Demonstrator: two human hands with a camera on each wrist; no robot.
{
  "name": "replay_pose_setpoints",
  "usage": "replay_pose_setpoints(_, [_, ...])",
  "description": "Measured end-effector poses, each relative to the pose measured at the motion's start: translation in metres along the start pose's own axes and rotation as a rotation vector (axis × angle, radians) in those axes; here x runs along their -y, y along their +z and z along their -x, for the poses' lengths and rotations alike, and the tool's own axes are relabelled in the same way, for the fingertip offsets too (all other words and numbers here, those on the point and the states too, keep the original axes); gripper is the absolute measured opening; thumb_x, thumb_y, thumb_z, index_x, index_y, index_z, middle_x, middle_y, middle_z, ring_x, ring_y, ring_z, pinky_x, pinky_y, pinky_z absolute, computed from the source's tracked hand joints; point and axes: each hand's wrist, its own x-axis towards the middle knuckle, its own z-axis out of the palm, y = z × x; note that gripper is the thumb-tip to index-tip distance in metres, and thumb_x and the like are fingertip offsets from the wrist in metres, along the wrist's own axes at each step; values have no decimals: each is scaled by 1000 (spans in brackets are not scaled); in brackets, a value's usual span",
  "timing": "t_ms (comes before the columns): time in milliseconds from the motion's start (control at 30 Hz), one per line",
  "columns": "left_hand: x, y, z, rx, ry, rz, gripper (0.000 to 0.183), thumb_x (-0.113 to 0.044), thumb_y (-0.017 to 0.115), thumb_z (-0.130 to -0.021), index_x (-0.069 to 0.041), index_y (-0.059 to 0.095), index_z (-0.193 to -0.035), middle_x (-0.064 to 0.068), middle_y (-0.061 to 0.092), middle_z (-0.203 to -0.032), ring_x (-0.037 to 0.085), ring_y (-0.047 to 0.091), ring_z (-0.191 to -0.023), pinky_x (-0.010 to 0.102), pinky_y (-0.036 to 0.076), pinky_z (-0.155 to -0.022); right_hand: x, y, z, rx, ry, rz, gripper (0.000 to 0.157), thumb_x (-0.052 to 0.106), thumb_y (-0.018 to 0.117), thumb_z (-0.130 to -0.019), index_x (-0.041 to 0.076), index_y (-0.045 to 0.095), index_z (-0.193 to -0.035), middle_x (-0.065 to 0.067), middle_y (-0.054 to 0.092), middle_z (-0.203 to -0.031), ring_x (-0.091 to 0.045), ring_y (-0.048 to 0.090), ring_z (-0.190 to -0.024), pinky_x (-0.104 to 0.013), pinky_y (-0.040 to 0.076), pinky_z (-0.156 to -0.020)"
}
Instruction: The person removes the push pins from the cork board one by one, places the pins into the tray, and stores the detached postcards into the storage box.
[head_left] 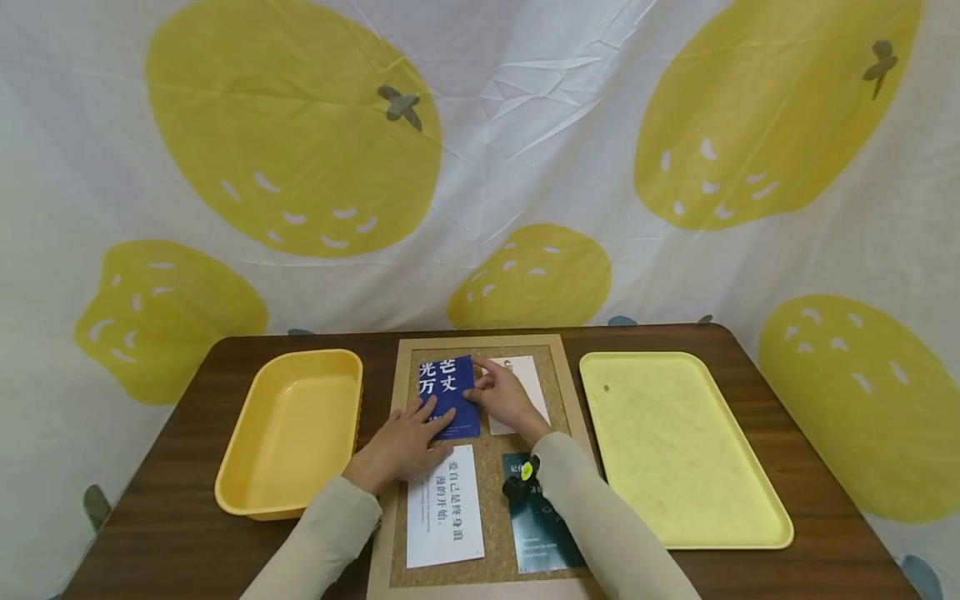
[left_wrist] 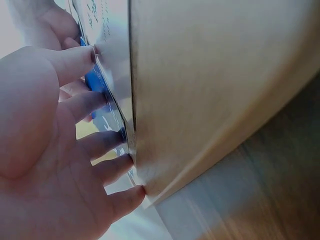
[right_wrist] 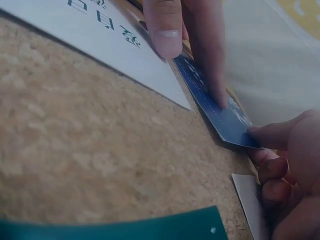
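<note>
A cork board (head_left: 492, 517) with a light wooden frame lies on the table, bearing several printed cards. The blue card (head_left: 463, 375) with white characters sits at its upper left. My left hand (head_left: 401, 442) rests with spread fingers on the lower part of this card and on the frame beside it. At the card's right edge, my right hand (head_left: 512, 402) pinches it, thumb (right_wrist: 275, 135) on top and curled fingers at the edge. Below lies a white card (head_left: 465, 517) with dark writing. A pale card (head_left: 532, 379) is partly hidden by my right hand, and a teal card (head_left: 540, 550) by the right forearm.
To the left of the board stands a deep yellow-orange basin (head_left: 288, 442). A shallow pale yellow tray (head_left: 675, 450) lies on the right. Both are on the dark wooden table (head_left: 180, 500). Behind the table hangs a white cloth (head_left: 517, 167) printed with yellow fruit.
</note>
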Motion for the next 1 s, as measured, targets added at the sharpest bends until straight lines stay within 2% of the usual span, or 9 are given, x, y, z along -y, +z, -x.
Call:
replay_pose_setpoints(133, [1,0,1,-6,6,4,59,-45,52,-101,-23,38,-154,15,24,-163,37,18,-151,57,18,-120,1,0,0,1,-5,18,60,9,72,-90,14,51,-146,-3,69,-82,-12,59,-69,-23,44,-66])
replay_pose_setpoints(467, [0,-4,3,-24,15,31,59,-43,55,-100,-21,40,-153,15,25,-163,37,17,-151,58,18,-119,-1,0,0,6,-35,61,42,14,72,-91,16,66,-132,-1,66,-83,-14,56,-75,-27,45,-69])
replay_pose_setpoints(767, [3,-6,4,-54,13,29,60,-43,57,-98,-21,42,-152,13,25,-163,36,17,-151,58,18,-120,2,-2,3,-3,-41,74,37,13,71,-92,11,68,-129,-2,64,-83,-15,55,-74,-28,45,-69])
replay_pose_setpoints(1000, [5,-7,9,-94,50,-3,60,-44,57,-99,-20,42,-152,13,29,-162,36,21,-150,58,20,-119,2,-1,3,3,-28,67,36,13,70,-92,10,68,-128,-1,62,-84,-15,54,-75,-28,44,-69])
